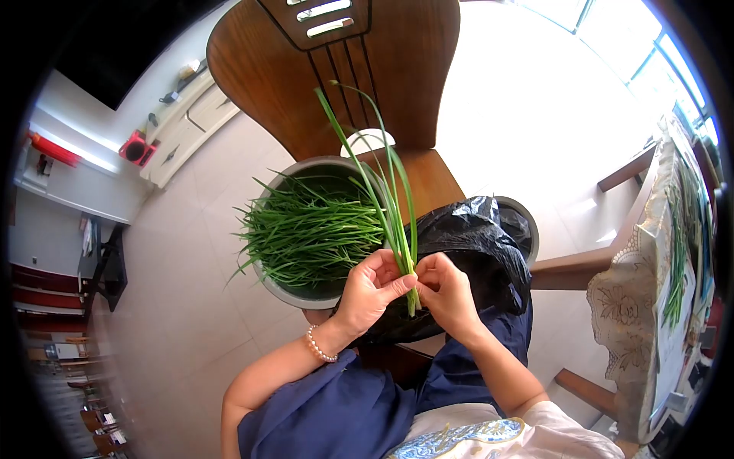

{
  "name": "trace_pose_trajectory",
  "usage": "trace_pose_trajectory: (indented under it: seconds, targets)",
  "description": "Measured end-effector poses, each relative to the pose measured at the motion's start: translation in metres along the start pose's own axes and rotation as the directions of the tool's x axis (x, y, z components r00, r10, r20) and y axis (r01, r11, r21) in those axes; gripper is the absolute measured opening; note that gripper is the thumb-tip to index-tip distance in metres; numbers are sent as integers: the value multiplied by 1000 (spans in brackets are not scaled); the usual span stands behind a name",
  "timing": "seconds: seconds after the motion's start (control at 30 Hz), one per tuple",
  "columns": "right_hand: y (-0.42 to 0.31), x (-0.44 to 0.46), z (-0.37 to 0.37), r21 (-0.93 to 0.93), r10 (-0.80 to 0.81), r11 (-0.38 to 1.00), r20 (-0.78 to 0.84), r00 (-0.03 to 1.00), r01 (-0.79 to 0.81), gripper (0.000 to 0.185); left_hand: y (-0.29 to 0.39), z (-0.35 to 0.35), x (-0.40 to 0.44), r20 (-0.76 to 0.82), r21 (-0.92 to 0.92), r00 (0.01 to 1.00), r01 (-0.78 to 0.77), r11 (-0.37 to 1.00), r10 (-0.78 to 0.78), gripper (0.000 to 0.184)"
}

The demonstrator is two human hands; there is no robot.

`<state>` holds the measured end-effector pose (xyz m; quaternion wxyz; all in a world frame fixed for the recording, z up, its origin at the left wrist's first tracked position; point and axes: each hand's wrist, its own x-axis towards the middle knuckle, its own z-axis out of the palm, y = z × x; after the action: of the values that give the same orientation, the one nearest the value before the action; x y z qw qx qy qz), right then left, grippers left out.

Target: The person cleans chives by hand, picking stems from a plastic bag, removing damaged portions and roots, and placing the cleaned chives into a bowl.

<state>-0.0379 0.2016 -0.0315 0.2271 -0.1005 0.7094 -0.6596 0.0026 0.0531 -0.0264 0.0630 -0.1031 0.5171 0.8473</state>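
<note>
Both hands meet around the lower ends of a small bunch of green stalks, whose long leaves point up and away from me. My left hand, with a beaded bracelet on its wrist, pinches the bunch from the left. My right hand closes its fingers on the stalk bases from the right. To the left, a grey basin holds a large heap of cut green leaves. A black plastic bag lies in and over another round container, beneath and right of my hands.
A wooden chair stands in front, behind the basin. At the right is a table with a lace cloth and more green leaves on it. A pale cabinet stands at the far left.
</note>
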Motion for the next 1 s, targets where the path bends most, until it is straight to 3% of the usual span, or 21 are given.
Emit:
trace_pose_trajectory:
  seconds: [0.1, 0.2, 0.27, 0.43, 0.53, 0.63, 0.73, 0.87, 0.93, 1.0]
  targets:
    - [2, -3, 2, -60, -93, 994, -17, 996, 92, 12, -4, -4, 1, -54, 41, 998, -34, 999, 36, 21]
    - [3, -6, 1, 50, 12, 999, 5, 1000, -13, 12, -6, -6, 1, -107, 26, 993, -36, 999, 38, 21]
    - [6, -8, 3, -71, -225, 972, -4, 974, 224, 12, -4, -5, 0, -132, 25, 990, -46, 999, 49, 21]
    - [0, -7, -3, -151, -90, 984, 48, 995, 96, 11, -1, -3, -2, -155, 108, 979, -115, 988, 131, 18]
    - [2, -6, -6, 72, -52, 996, -36, 998, 54, 8, 5, -4, -2, -300, 132, 932, -172, 976, 205, 13]
    - [-1, -4, -10, 126, -14, 992, -12, 1000, 15, 8, 6, -9, -2, -325, 129, 919, -191, 973, 223, 14]
    - [-1, -5, -12, 116, -102, 987, -118, 988, 116, 8, 3, -24, 2, -439, 205, 821, -305, 930, 366, 13]
    - [-2, -7, -15, 155, -120, 977, -161, 980, 145, 7, 0, -52, 7, -636, 198, 683, -305, 932, 359, 13]
    - [-1, -8, -15, 179, -105, 975, -165, 981, 134, 7, 1, -56, 10, -671, 169, 656, -318, 933, 345, 14]
    - [0, -8, -15, 183, -103, 974, -154, 983, 131, 7, -1, -60, 15, -650, 106, 710, -269, 957, 272, 16]
